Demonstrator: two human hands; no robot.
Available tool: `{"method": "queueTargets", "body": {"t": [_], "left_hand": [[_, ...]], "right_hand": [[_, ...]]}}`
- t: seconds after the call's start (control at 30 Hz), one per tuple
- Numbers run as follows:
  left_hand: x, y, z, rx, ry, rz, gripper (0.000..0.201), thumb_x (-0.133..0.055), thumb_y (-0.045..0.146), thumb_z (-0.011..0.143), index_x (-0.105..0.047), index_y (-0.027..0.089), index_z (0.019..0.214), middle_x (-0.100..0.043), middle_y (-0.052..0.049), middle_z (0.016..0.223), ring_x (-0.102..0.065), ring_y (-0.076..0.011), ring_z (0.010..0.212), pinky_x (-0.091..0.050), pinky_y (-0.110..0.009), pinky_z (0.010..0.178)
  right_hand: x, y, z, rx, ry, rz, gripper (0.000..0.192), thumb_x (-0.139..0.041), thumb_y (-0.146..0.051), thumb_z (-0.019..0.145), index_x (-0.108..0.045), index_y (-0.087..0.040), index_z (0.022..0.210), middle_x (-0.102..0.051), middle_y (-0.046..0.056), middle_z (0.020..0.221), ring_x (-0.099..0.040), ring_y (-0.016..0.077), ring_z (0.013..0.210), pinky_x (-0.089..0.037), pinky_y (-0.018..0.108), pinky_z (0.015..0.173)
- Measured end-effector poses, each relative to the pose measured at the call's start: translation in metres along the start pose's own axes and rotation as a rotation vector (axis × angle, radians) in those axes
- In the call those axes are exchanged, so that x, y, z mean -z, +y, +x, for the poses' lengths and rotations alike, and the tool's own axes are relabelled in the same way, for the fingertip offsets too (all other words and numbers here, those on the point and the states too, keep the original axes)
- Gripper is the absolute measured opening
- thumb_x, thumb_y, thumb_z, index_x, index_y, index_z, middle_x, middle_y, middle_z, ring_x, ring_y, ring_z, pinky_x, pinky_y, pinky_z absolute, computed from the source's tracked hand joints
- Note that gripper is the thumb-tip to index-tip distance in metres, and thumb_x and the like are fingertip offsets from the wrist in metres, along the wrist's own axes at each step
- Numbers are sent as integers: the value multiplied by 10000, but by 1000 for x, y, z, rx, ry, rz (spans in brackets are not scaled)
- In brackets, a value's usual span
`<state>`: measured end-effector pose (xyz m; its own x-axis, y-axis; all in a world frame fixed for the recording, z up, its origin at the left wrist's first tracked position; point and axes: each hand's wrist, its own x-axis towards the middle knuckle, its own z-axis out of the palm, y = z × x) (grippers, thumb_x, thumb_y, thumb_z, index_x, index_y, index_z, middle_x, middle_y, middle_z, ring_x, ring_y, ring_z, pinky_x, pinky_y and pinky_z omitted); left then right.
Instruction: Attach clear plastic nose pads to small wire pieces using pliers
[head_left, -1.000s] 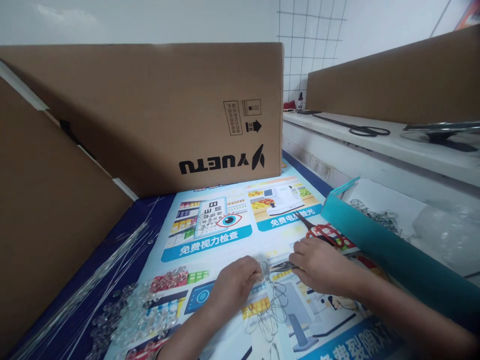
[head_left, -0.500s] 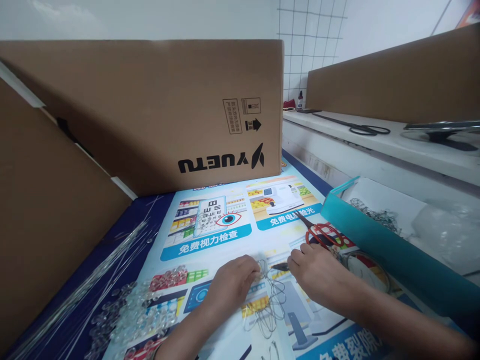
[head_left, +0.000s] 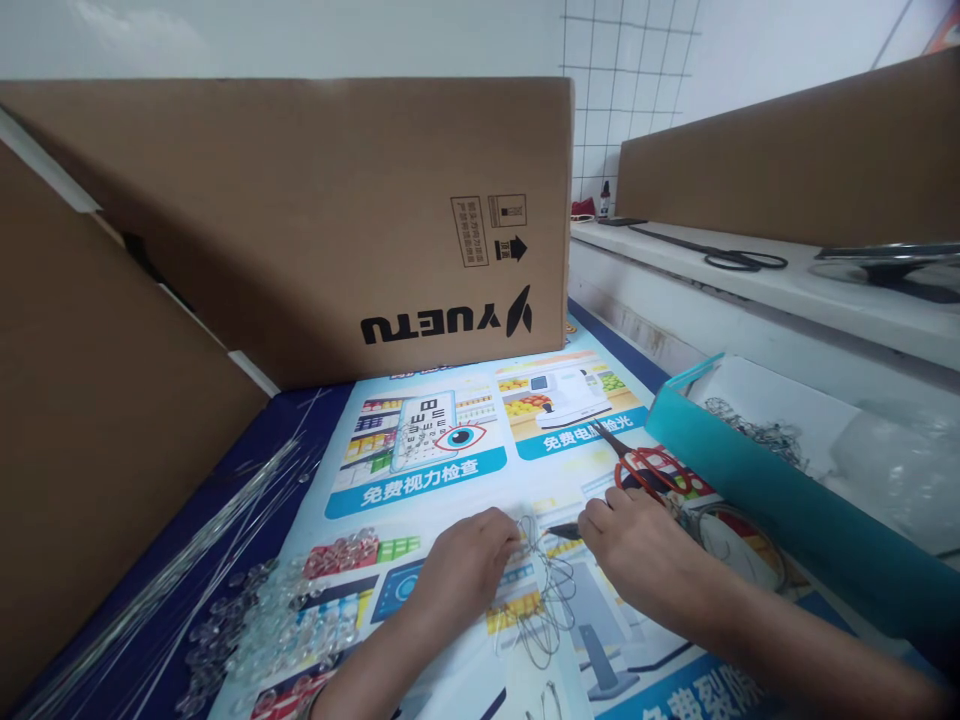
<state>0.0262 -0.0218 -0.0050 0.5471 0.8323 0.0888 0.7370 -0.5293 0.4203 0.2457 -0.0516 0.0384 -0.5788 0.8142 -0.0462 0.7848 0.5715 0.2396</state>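
Observation:
My left hand (head_left: 469,560) is closed in a pinch on a thin wire (head_left: 547,585), whose loose loops spread over the printed sheet to its right. My right hand (head_left: 630,545) is wrapped around a pair of pliers (head_left: 564,531). Only their dark, tapered jaws show, pointing left towards the wire beside my left fingers; the handles are hidden in the palm. I cannot tell if the jaws touch the wire. Just beyond my right hand lie red-handled scissors (head_left: 649,468). Clear beads (head_left: 289,620) are heaped left of my left forearm.
A teal box (head_left: 757,500) with tangled wire pieces (head_left: 757,435) and a clear plastic bag (head_left: 892,470) stands at the right. Large cardboard panels (head_left: 300,230) close off the back and left. Long straight wires (head_left: 195,560) lie at left. Black scissors (head_left: 739,260) rest on the ledge.
The view has shifted slightly. Both hands keep nearly the same place and grip, and the wire loops sit a little differently.

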Motion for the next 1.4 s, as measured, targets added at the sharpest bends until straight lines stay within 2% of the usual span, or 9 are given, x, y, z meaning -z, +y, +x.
{"method": "queueTargets", "body": {"t": [0.43, 0.67, 0.93, 1.4], "left_hand": [[0, -2, 0, -16, -14, 57, 164, -381, 204, 880, -541, 213, 847, -596, -22, 849, -561, -177, 770, -408, -255, 665], [0, -1, 0, -62, -3, 38, 217, -375, 176, 874, -549, 247, 981, -596, -20, 892, -558, -177, 821, -416, -258, 716], [0, 5, 2, -71, -18, 73, 193, -382, 202, 871, -570, 234, 904, -557, -30, 860, -541, -169, 772, -403, -243, 649], [-6, 7, 6, -29, -66, 167, 204, -367, 157, 868, -559, 226, 879, -547, -33, 885, -542, -176, 793, -387, -264, 651]], "right_hand": [[-8, 0, 0, -19, 43, -1, 140, -531, -91, 731, -538, -140, 863, -564, 88, 805, -492, 218, 717, -290, 320, 568], [-9, 1, 0, -25, 41, 2, 155, -545, -100, 726, -545, -140, 875, -563, 87, 810, -492, 221, 720, -297, 321, 572], [-6, 0, 0, -37, 38, 4, 140, -522, -86, 743, -545, -140, 871, -566, 91, 807, -490, 218, 722, -302, 320, 580], [-4, -1, 0, -43, 21, 20, 156, -531, -76, 721, -563, -131, 864, -567, 95, 795, -493, 222, 717, -306, 320, 569]]}}
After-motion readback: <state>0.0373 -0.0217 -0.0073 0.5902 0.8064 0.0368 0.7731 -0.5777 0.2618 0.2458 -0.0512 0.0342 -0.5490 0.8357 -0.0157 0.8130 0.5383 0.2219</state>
